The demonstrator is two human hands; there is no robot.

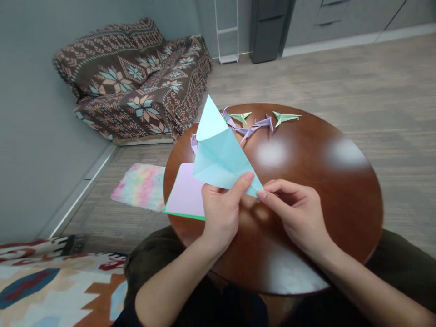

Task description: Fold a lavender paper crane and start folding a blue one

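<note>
A light blue sheet of origami paper, creased and partly folded, is held up above the round table. My left hand grips its lower edge, thumb on top and fingers underneath. At the paper's lower right corner, the thumb and forefinger of my right hand pinch the narrow tip. Behind the blue paper lie several folded paper figures: purple ones and green ones. Left of my left hand a stack of purple and green paper sheets rests on the table, partly hidden by the hand and the blue paper.
The round brown table has a glossy top, with my knees at its near edge. A sofa with a patterned cover stands beyond it at the left. A fluffy pastel rug lies on the floor. Grey cabinets line the back.
</note>
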